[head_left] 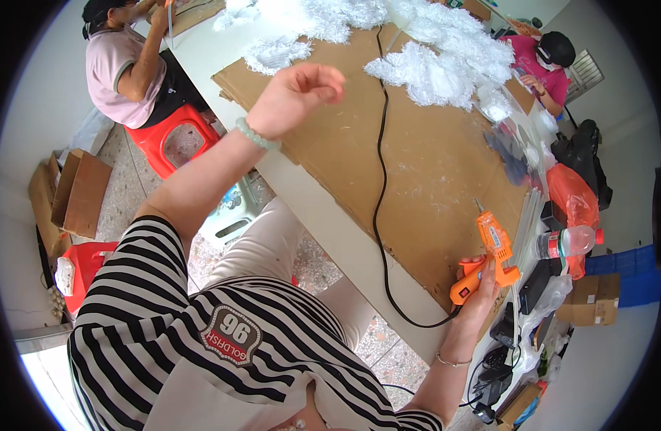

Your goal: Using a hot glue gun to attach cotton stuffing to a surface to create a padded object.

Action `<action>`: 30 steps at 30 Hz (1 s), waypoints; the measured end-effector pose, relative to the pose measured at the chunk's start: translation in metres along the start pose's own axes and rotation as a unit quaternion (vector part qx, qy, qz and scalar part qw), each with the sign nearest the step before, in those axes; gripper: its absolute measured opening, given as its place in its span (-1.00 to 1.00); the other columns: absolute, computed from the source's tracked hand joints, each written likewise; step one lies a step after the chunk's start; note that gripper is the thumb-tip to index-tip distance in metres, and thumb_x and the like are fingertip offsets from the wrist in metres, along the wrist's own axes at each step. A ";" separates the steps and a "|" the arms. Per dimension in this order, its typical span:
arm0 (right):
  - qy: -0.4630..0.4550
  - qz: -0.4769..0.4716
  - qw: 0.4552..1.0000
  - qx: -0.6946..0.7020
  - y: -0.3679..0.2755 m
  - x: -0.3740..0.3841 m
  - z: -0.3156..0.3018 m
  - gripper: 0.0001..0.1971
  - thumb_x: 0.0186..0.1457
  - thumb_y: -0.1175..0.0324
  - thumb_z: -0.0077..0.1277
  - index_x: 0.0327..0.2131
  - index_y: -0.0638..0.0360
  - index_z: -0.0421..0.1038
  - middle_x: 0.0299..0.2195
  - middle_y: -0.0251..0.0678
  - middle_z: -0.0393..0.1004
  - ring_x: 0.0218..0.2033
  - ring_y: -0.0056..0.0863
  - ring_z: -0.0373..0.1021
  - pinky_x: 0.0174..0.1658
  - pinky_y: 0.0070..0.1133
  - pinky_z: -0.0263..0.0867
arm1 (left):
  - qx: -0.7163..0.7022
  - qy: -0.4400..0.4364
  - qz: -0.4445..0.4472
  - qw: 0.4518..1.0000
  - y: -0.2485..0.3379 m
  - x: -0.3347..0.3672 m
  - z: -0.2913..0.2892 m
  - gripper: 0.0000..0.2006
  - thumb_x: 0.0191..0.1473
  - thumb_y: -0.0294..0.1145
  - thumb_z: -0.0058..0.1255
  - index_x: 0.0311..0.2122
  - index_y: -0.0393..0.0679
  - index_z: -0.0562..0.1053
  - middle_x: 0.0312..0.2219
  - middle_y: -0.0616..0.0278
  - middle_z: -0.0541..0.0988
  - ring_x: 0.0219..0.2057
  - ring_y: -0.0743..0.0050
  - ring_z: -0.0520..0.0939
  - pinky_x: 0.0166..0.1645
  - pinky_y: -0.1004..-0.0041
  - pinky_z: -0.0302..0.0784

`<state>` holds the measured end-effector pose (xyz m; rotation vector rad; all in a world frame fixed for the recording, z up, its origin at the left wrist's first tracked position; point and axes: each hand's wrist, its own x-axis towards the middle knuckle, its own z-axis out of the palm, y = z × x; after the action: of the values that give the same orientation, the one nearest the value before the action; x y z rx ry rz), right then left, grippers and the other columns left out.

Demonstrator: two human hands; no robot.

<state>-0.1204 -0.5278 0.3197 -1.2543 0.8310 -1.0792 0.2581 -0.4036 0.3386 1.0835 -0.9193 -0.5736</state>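
Observation:
An orange hot glue gun [494, 237] is gripped in my right hand [481, 287], its thin metal nozzle pointing up and away over the right side of the table. From its handle a black power cord [381, 172] runs across the cardboard sheet [445, 172] toward the far side. My left hand [302, 97] hangs above the cardboard's left part, fingers curled in and thumb close to them; nothing shows in it. Beyond it lies a small clump of white tinsel-like material [276, 54], apart from the hand. A larger white fluffy pile [445, 68] covers the far end.
Glue sticks [526, 223], a plastic bottle [571, 242] and a red plastic bag [575, 197] crowd the right edge. A co-worker in pink [126, 72] sits on a red stool [176, 140] at the far left; another co-worker [546, 68] is at the far right. Cardboard boxes [79, 190] stand left.

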 end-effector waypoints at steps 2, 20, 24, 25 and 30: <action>0.010 0.008 1.000 -0.007 -0.002 -0.001 0.002 -0.73 0.15 0.19 -0.09 -0.24 0.20 0.31 -0.45 -0.31 0.41 -0.45 -0.58 0.37 -0.45 -0.67 0.25 | 0.294 0.041 0.097 0.950 -0.002 0.019 -0.040 -0.67 -0.04 -0.50 0.06 -0.10 -0.21 0.41 -0.24 0.16 0.52 -0.23 0.38 0.55 -0.11 0.48 0.47; -0.001 0.015 1.000 0.007 -0.003 0.000 0.006 -0.75 0.17 0.21 -0.11 -0.21 0.18 0.29 -0.42 -0.37 0.39 -0.39 -0.55 0.39 -0.44 -0.64 0.26 | 0.530 0.155 0.243 0.797 -0.012 0.073 -0.113 -0.76 0.04 -0.22 -0.03 -0.28 -0.15 0.49 -0.27 0.14 0.55 -0.30 0.13 0.55 -0.19 0.33 0.44; 0.002 0.006 1.000 -0.013 -0.007 0.000 0.004 -0.74 0.17 0.20 -0.11 -0.22 0.19 0.30 -0.42 -0.38 0.38 -0.40 -0.56 0.40 -0.46 -0.65 0.26 | 0.233 0.056 0.112 0.964 -0.001 0.062 -0.032 -0.77 0.12 -0.31 -0.15 -0.45 -0.26 0.41 -0.50 0.24 0.50 -0.44 0.36 0.53 -0.25 0.42 0.45; -0.002 0.002 1.000 -0.012 -0.008 -0.001 0.005 -0.74 0.17 0.19 -0.11 -0.22 0.19 0.31 -0.43 -0.38 0.38 -0.40 -0.56 0.41 -0.46 -0.66 0.26 | 0.234 0.055 0.112 0.964 0.004 0.058 -0.013 -0.77 0.12 -0.31 -0.15 -0.45 -0.26 0.41 -0.50 0.24 0.50 -0.44 0.36 0.53 -0.25 0.42 0.45; -0.009 0.008 1.000 -0.011 -0.004 0.002 0.002 -0.74 0.17 0.19 -0.11 -0.22 0.19 0.32 -0.42 -0.39 0.38 -0.40 -0.56 0.41 -0.44 -0.67 0.27 | -0.194 -0.116 -0.085 0.970 0.013 0.044 0.049 -0.68 0.19 -0.20 -0.25 -0.58 -0.09 0.22 -0.60 0.31 0.32 -0.52 0.43 0.41 -0.18 0.30 0.46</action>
<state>-0.1185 -0.5286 0.3244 -1.2715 0.8396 -1.0482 0.2386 -0.4564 0.3743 0.7528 -0.8727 -0.9951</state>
